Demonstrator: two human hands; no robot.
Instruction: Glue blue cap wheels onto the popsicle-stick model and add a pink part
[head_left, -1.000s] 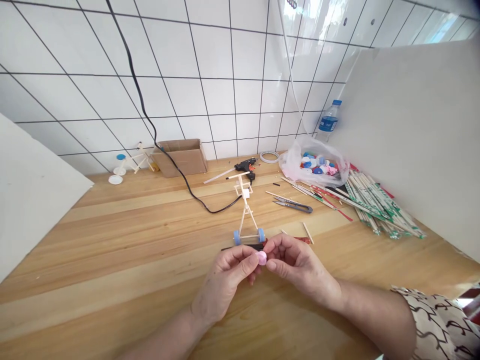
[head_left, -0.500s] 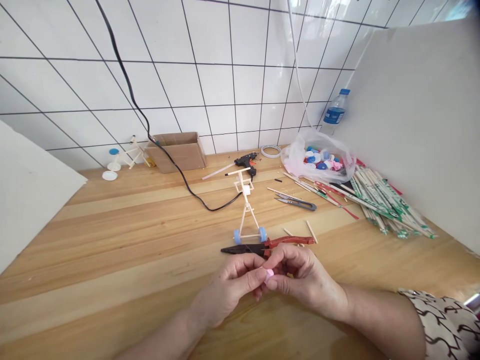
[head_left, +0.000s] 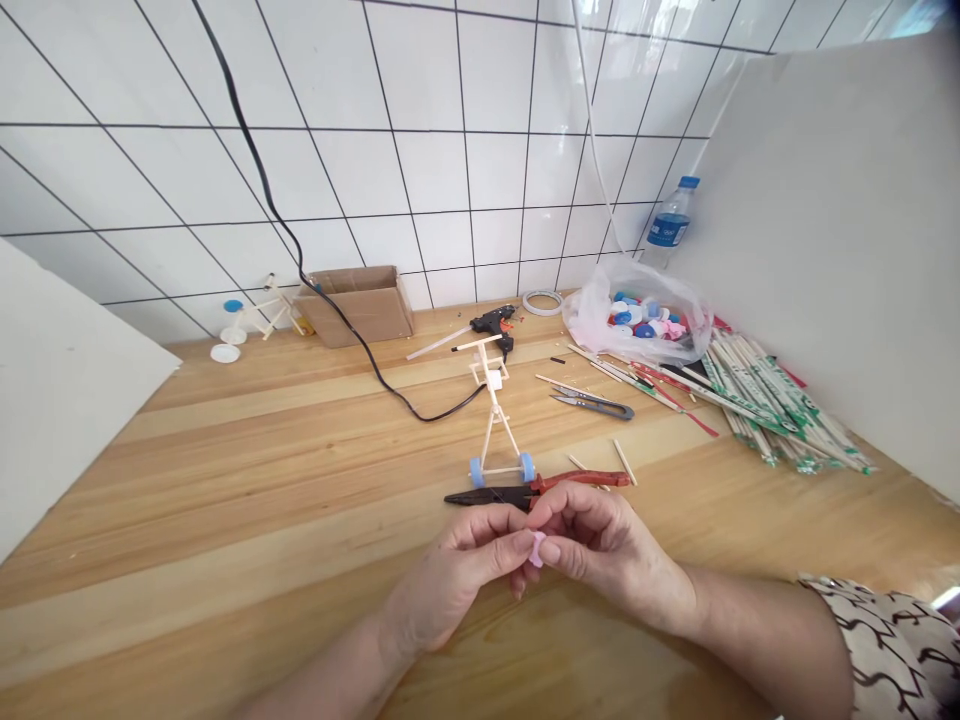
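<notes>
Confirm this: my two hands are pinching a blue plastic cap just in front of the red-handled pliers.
Wrong on the colour: the plastic cap pinched between the left hand and the right hand is pink, not blue, as the head view shows. The rest stands: it is just in front of the red-handled pliers.

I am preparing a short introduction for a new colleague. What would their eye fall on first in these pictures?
First come the left hand and right hand at the front of the wooden counter, pinching a pink plastic cap between them. Just beyond stands a small stick model on blue wheels, behind red-handled pliers. Further back lie a hot glue gun and, at right, a plastic bag of colourful caps beside a pile of wrapped chopsticks.
</notes>
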